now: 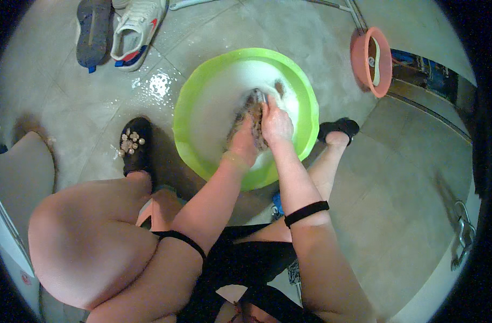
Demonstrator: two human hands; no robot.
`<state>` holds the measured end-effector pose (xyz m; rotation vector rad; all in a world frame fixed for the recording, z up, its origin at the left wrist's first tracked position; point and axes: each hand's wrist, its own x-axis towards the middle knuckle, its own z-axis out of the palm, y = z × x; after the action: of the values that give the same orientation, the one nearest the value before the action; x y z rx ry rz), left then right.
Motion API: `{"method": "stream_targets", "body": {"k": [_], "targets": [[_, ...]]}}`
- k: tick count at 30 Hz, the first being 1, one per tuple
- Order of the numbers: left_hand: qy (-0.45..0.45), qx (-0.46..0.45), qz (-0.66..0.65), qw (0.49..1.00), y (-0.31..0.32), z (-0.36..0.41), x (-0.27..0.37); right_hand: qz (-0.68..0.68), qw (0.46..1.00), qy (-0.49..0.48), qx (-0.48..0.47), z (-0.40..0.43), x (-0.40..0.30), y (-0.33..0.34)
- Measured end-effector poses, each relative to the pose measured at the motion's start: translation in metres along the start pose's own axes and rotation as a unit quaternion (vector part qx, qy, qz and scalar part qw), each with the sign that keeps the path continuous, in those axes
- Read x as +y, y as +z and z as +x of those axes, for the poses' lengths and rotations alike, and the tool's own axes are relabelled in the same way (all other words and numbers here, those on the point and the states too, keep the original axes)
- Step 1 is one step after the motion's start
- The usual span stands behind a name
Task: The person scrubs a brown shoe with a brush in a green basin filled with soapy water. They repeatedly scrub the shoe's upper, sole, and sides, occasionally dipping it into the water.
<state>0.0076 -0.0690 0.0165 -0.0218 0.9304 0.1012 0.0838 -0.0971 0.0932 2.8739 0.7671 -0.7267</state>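
Note:
A green plastic basin [185, 145] of cloudy, soapy water stands on the floor before me. Both hands meet over the water on a mottled brown-and-grey item [254, 109], wet and too blurred to name. My left hand [244, 139] grips its near left side, fingers partly hidden by it. My right hand [277, 121] is closed at its right edge, beside a small greyish piece that I cannot make out. White suds [290, 97] gather behind the right hand, with a brown patch among them.
Two sneakers lie at the upper left: one shows its grey sole [93, 36], the other [135, 38] stands upright. A pink basin [371, 60] at the upper right holds a brown-and-white item. My black shoes [136, 143] flank the green basin on wet tiles.

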Motion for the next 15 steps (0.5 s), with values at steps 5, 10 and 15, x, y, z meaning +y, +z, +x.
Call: {"method": "stream_targets", "body": {"k": [5,10,15], "targets": [[-0.073,-0.002,-0.104,0.992,-0.003,0.004,0.009,0.113,0.989,-0.087,-0.037,-0.038,-0.003,0.001],[-0.09,0.018,-0.063,0.994,0.008,-0.009,0.008,-0.018,0.999,-0.023,0.017,-0.005,0.002,0.003],[-0.058,0.014,-0.08,0.995,0.009,-0.011,0.029,0.08,0.99,-0.116,0.026,-0.037,0.007,0.008]]}}
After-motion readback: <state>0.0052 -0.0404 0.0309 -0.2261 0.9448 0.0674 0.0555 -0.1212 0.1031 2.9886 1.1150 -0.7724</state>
